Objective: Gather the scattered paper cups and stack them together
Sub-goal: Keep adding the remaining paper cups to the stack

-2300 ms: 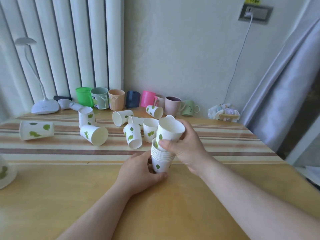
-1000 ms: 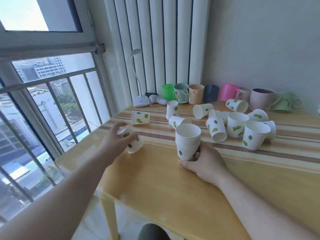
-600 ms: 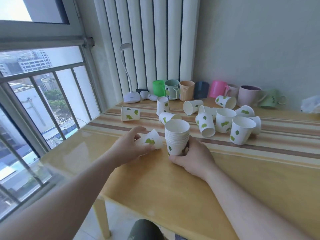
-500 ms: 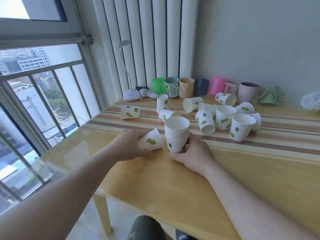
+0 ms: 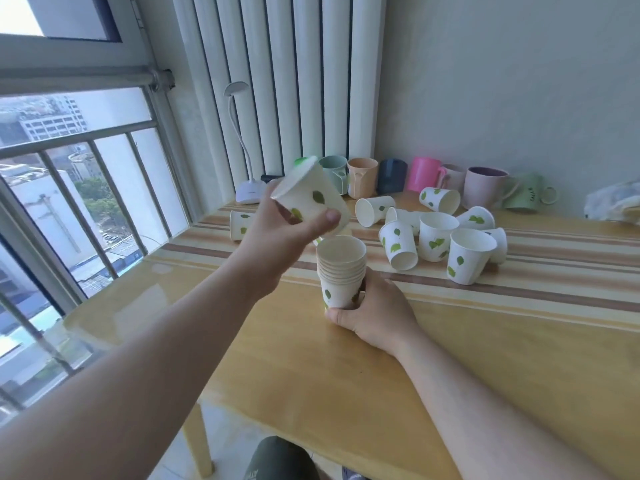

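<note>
A stack of white paper cups with green leaf prints stands upright on the wooden table. My right hand grips the stack at its base. My left hand holds a single leaf-print paper cup in the air, up and to the left of the stack, tilted with its bottom toward the upper left. Several loose paper cups lie or stand on the striped cloth behind the stack. One more cup lies on its side at the left, partly behind my left hand.
A row of coloured plastic mugs lines the wall at the back. A white desk lamp stands at the back left by the radiator. A window with railings is to the left; the table's left edge runs close to it.
My left hand has lifted the single cup off the table and raised it above and left of the stack. My right hand has stayed on the stack.
</note>
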